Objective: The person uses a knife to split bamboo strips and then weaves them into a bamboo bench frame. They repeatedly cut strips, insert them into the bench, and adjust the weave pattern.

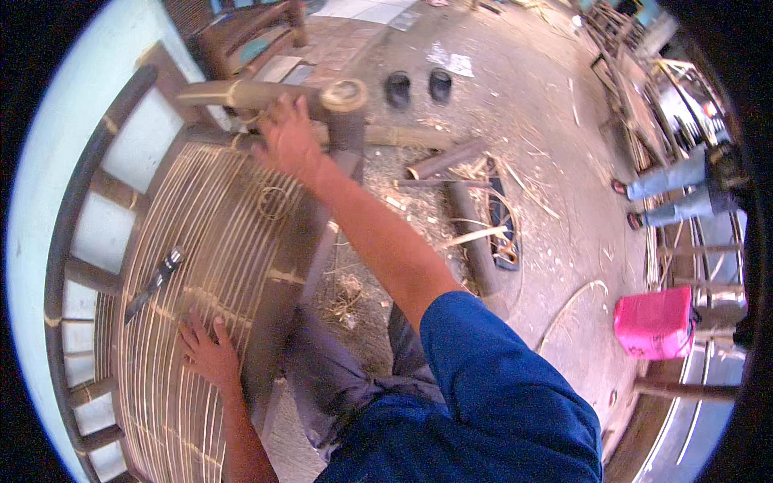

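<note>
My left hand (211, 352) lies on the slatted seat (181, 241) of a bamboo bench, its fingers spread over the thin pale strips. Farther off, my right hand (291, 143) reaches over the bench's end, blurred, with fingers apart at the thick bamboo armrest (241, 95); whether it presses on the pole I cannot tell. A round pale cut end (344, 94) tops the post beside it. Close to that hand, a loose coil of thin cane strip (275, 203) rests on the slats. Between the hands and toward the backrest lies a dark knife-like tool (155, 283).
Along the wall runs the bench's bamboo backrest (58, 241). Cut bamboo poles (469, 229), a handsaw (506, 253) and shavings litter the floor to the right. Black sandals (419, 87) stand beyond. A pink container (654, 324) and a person in jeans (672, 193) are at the far right.
</note>
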A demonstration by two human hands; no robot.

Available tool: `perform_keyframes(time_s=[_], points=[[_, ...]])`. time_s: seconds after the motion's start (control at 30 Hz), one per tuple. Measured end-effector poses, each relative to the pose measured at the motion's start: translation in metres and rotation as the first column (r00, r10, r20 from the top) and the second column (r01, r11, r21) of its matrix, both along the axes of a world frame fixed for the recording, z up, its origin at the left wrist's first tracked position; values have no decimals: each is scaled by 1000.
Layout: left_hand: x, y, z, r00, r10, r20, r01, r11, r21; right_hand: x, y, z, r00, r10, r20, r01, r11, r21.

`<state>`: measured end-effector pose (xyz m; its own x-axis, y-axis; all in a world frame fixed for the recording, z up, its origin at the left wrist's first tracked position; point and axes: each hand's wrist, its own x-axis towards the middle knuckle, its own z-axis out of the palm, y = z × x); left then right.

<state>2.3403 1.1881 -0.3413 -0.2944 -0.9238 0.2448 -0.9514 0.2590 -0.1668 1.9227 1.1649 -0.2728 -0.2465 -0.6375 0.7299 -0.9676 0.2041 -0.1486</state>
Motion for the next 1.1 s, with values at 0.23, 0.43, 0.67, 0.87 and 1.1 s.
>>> perform_keyframes(time_s=[0.23, 0.43, 0.67, 0.87, 1.1], points=[[3, -7, -6, 1000, -16, 15, 15, 1000, 8, 80, 235, -86, 808, 69, 585, 70, 975, -212], [22, -16, -19, 992, -119, -41, 118, 993, -17, 112, 496, -230, 177, -736, 653, 405, 659, 634], [9, -13, -24, 944, -285, -168, 299, 952, 69, 150, 537, -240, -176, -455, 873, 443, 755, 483], [-105, 60, 4, 770, -514, -379, 610, 767, 200, 102, 333, -126, 623, -409, 666, 313, 911, 267], [-125, 56, 30, 839, -479, -259, 541, 786, 300, 154, 59, -1, 841, 230, 489, -286, 957, 42]])
